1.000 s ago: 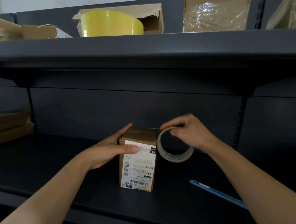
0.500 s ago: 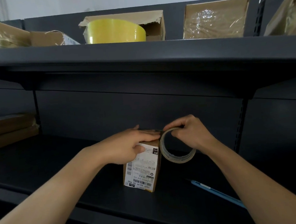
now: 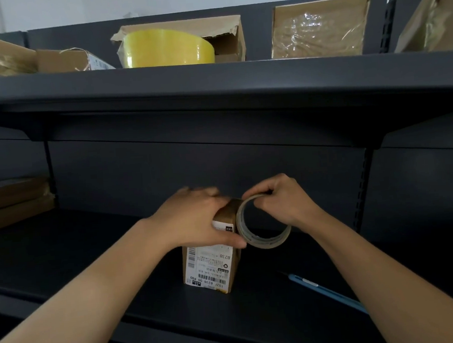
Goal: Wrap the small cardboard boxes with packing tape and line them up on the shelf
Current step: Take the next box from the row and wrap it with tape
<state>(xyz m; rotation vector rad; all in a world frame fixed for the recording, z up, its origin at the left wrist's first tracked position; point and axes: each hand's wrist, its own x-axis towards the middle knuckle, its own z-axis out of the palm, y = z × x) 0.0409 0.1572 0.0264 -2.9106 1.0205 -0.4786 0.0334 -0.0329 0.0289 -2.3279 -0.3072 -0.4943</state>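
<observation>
While it stands upright on the dark lower shelf (image 3: 92,261), the small cardboard box (image 3: 213,268) shows a white label w/ barcode on its front face, print upside down; left hand (image 3: 194,221) lies over the box's top and upper front, fingers (image 3: 208,192) draped across the top edge (blurred), thumb pressed along the front near the right edge, so this hand is closed on the box; tape roll (image 3: 263,222) stands on edge just right of the box top, touching it, its open centre facing the camera; right hand (image 3: 284,202) pinches the roll's upper rim, thumb inside and the other fingers curled over the outside; whether a strip is already pulled onto the box, can't tell; a blue pen-like tool (image 3: 327,294) lies flat on the same shelf, right of the box and apart from it, under the right forearm; flat brown boxes (image 3: 13,202) are stacked at far left; on the upper shelf (image 3: 213,75) a big yellow tape roll (image 3: 168,48) sits in front of a torn open carton (image 3: 226,37); a tape-wrapped box (image 3: 319,27) stands right of that; more wrapped boxes at both far ends.
</observation>
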